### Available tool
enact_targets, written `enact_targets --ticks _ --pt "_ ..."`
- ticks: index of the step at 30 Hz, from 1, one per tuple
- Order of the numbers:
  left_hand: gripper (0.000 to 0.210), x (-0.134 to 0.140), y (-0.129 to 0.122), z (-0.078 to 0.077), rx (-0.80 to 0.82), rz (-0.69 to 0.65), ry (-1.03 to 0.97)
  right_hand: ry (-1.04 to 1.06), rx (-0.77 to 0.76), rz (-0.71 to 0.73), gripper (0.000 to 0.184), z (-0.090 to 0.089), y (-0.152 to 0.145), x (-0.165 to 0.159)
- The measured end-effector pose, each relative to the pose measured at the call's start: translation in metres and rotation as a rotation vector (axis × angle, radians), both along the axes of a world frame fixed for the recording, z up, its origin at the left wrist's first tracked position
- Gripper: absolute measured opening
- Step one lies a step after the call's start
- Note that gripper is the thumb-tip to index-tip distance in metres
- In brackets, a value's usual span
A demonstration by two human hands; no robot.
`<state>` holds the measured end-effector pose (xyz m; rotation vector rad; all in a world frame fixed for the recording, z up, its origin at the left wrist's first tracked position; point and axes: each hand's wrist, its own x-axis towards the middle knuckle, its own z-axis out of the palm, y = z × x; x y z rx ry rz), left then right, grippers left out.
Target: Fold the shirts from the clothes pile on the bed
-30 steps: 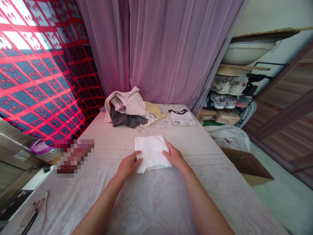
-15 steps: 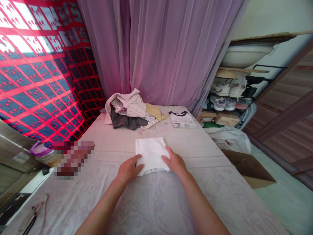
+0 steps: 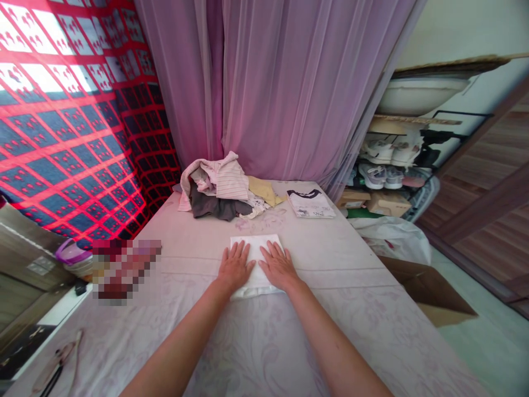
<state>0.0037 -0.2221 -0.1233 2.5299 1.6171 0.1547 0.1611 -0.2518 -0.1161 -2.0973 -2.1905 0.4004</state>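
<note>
- Folded white cloth (image 3: 255, 249): lies flat near the middle of the bed (image 3: 351, 320), on a floral-patterned sheet.
- Left hand (image 3: 235, 267): released, palm down on the cloth's left part, fingers extended.
- Right hand (image 3: 278, 268): likewise released and flat on the right part; thumbs near each other, apart.
- Clothes heap (image 3: 231, 184): beyond the cloth, to the left; pink striped, dark grey and yellow pieces observed.
- Folded shirt (image 3: 312, 205): dark collar, beyond and to the right, near the bed's far edge.
- Purple curtain (image 3: 285, 88): hangs behind both.
</note>
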Motion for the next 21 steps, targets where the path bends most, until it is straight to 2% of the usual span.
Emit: enact_targets --ticks 2,5,10,13,15,18,21 --pt "0.058 -0.002 0.002 -0.001 -0.013 -0.002 -0.006 0.001 -0.009 -0.001 0.056 -0.002 0.001 0.002" --pt "0.054 -0.005 0.008 0.007 -0.014 0.004 -0.012 0.006 -0.02 0.016 0.054 0.006 0.004 0.005" --pt "0.054 -0.011 0.027 0.011 0.014 0.006 -0.016 -0.039 0.101 0.001 0.051 0.018 0.023 0.005" --pt "0.053 -0.022 0.039 0.006 -0.016 0.019 -0.051 -0.041 0.025 -0.005 0.054 0.013 0.033 0.006" --pt "0.048 -0.035 0.048 0.004 0.018 0.059 -0.132 -0.024 -0.018 -0.022 0.055 0.006 0.035 0.006" --pt "0.041 -0.054 0.06 0.006 0.04 0.138 -0.21 -0.002 0.008 -0.027 0.055 -0.001 0.035 0.008" --pt "0.038 -0.065 0.07 0.01 0.001 0.127 -0.212 0.0 0.03 -0.023 0.055 -0.004 0.034 0.009"
